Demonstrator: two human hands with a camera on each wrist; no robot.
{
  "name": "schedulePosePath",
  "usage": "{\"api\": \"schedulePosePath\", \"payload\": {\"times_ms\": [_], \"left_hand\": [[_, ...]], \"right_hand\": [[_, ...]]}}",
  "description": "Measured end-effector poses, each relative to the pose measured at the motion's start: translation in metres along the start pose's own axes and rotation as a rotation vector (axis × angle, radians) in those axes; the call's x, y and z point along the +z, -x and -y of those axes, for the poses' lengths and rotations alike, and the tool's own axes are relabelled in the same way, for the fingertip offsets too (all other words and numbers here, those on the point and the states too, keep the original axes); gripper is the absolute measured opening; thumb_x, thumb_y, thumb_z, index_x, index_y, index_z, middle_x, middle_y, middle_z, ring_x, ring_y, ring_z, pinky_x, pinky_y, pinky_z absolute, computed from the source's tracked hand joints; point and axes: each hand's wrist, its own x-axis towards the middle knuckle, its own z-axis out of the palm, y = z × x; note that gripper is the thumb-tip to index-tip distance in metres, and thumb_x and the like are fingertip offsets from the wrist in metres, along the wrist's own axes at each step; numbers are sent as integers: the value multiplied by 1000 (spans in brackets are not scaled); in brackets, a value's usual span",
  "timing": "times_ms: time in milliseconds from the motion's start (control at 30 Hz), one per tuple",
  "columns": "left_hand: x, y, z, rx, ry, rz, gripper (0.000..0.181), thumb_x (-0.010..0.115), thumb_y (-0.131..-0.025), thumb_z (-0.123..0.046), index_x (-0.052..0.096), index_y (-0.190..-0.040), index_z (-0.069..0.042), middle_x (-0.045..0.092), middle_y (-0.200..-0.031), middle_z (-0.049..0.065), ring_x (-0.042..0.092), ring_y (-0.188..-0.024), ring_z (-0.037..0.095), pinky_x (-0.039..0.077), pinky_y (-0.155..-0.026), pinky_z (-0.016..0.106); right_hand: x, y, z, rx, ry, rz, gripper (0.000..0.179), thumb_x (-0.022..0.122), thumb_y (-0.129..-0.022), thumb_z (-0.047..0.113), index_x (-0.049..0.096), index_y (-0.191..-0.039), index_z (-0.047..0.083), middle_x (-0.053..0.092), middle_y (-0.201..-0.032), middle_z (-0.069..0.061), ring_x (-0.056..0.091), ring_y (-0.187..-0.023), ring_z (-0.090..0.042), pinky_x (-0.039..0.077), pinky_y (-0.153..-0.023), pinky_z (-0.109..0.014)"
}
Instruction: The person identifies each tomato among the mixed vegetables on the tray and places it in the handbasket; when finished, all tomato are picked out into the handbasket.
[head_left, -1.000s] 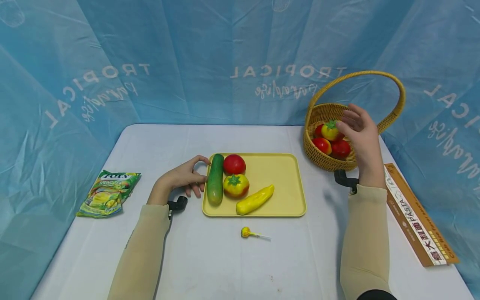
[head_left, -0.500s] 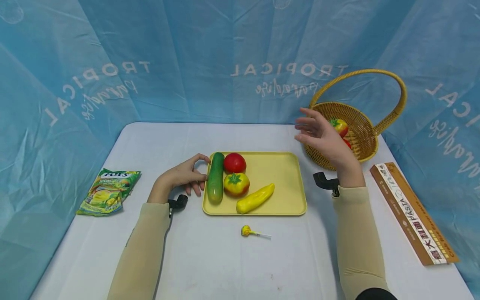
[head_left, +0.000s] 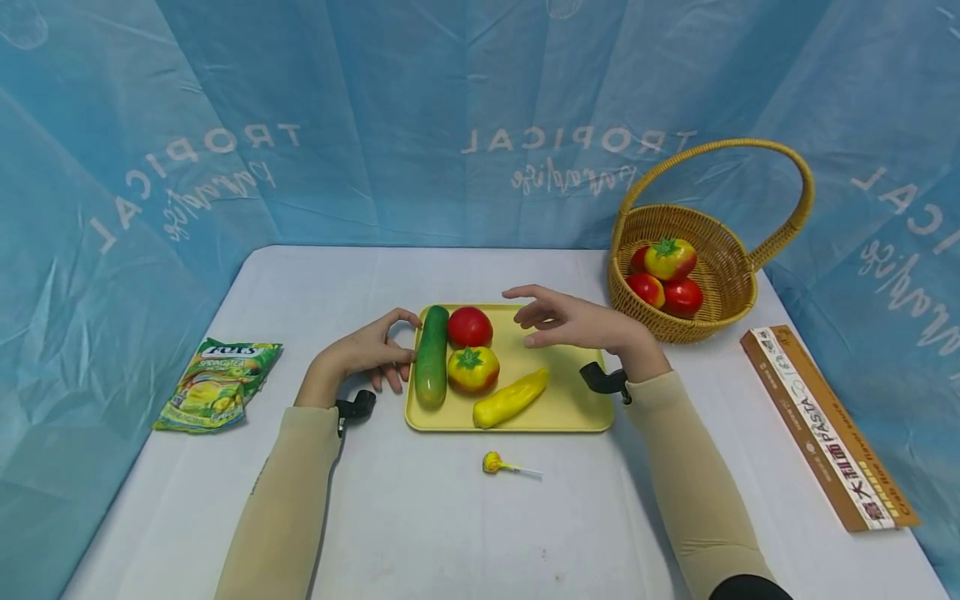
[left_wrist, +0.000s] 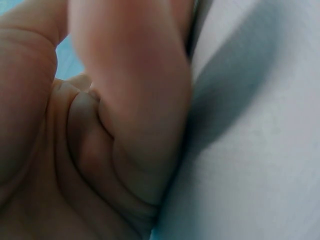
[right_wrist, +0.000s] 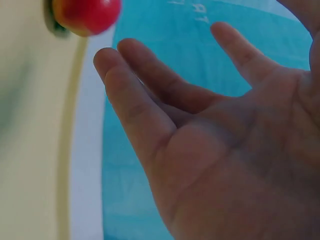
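Observation:
On the yellow tray lie a green cucumber, a red round fruit, a yellow-red tomato-like fruit with a green leafy top, and a yellow pepper-like piece. My left hand rests at the tray's left edge, thumb and index apart beside the cucumber, other fingers loosely bent near the table. Its contact with the rim cannot be made out for certain. My right hand hovers over the tray's right part, fingers spread and holding nothing. In the right wrist view, a red fruit shows beyond its fingertips.
A wicker basket with a tall handle stands at the back right, several red and yellow fruits inside. A brown pasta box lies at the right edge, a green candy bag at the left. In front of the tray lies a lollipop.
My right hand has moved left from above the basket, past its near side, to over the tray. The basket's fruits show fully again. My left hand stays in place.

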Motion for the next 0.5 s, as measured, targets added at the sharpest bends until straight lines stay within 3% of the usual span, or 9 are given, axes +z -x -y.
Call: {"api": "schedulePosePath", "payload": {"times_ms": [267, 500], "left_hand": [[-1, -1, 1, -8, 0, 1, 61, 70, -100, -24, 34, -149, -26, 76, -78, 14, 75, -61, 25, 57, -48, 31], [-1, -1, 1, -4, 0, -1, 60, 70, -100, -24, 34, -149, -27, 76, -78, 14, 76, -61, 26, 58, -48, 31]], "right_hand": [[22, -18, -5, 24, 36, 91, 67, 70, -103, 26, 38, -162, 26, 56, -154, -20, 52, -147, -36, 42, -124, -55], [35, -27, -3, 26, 34, 150, 68, 72, -102, 30, 39, -161, 23, 56, -151, -11, 55, -141, -29, 43, -124, -51]]}}
